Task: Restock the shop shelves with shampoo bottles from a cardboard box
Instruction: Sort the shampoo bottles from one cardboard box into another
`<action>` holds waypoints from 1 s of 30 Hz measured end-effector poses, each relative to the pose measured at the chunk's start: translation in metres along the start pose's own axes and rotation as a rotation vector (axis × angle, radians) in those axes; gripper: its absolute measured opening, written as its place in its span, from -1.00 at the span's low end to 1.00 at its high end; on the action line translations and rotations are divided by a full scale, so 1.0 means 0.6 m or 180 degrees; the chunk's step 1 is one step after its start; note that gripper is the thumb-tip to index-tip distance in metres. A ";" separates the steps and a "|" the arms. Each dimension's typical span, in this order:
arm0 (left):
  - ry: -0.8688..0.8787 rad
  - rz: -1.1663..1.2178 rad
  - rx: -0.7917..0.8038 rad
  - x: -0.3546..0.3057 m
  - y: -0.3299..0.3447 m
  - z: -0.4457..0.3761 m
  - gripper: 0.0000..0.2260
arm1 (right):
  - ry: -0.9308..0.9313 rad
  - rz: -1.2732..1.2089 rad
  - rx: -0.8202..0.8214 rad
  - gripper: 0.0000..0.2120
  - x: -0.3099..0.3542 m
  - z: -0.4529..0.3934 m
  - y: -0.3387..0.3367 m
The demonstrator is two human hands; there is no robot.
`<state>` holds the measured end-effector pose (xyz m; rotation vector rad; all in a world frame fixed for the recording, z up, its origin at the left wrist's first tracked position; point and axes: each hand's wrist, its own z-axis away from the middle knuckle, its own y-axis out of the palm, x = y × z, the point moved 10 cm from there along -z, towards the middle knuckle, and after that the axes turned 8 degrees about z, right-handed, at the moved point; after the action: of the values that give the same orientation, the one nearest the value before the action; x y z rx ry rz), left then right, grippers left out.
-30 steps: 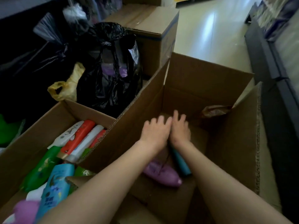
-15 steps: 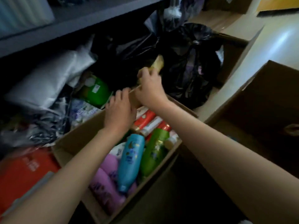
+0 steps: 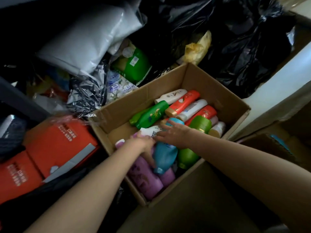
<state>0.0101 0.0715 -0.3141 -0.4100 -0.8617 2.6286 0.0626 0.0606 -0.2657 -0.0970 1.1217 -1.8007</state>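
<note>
An open cardboard box [image 3: 218, 91] sits in the middle, packed with lying shampoo bottles: red [image 3: 183, 101], green [image 3: 151, 115], white [image 3: 170, 96] and purple [image 3: 144, 180]. Both my hands are inside it. My left hand [image 3: 141, 143] lies over the purple bottles, its thumb stretched down along the left side of a blue bottle [image 3: 165, 157], its fingers near a small white bottle [image 3: 149, 131]. My right hand [image 3: 173, 133] rests with spread, straight fingers on the blue bottle's upper end and the small white bottle. Neither hand has lifted anything.
Orange cartons [image 3: 50, 148] lie left of the box. Black plastic bags [image 3: 244, 47], a pale grey bag [image 3: 87, 39], a yellow bag [image 3: 196, 47] and a green pack [image 3: 134, 64] crowd behind it. A second cardboard box [image 3: 269, 148] stands at the right, a cardboard flap [image 3: 193, 207] in front.
Both hands have left the box's far rim and come down onto the bottles inside. The view has swung closer over the full box.
</note>
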 end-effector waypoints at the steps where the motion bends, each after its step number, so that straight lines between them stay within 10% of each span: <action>1: -0.0055 -0.0118 0.0093 0.024 -0.004 0.003 -0.02 | -0.0079 0.0009 -0.0042 -0.50 0.008 -0.007 -0.001; 9: -0.0256 0.0423 0.0158 0.082 -0.017 -0.020 -0.03 | -0.0407 -0.0044 -0.0177 -0.33 0.057 -0.018 0.005; 18: 0.0187 0.1984 -0.0736 0.072 -0.066 -0.006 -0.54 | -0.0277 -0.0277 -0.0266 -0.22 0.030 -0.003 -0.014; 22: 0.0403 0.2673 -0.0818 0.062 -0.097 0.022 -0.82 | 0.0111 -0.0911 -0.0586 -0.24 -0.017 0.016 -0.050; 30: 0.0737 0.2334 -0.1014 -0.061 -0.187 0.121 -0.66 | 0.1806 -0.2906 -0.1756 -0.29 -0.189 0.145 -0.108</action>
<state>0.0420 0.1046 -0.1832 -1.3021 -1.2295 2.9662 0.1219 0.0971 -0.1250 -0.5183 2.2220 -2.3030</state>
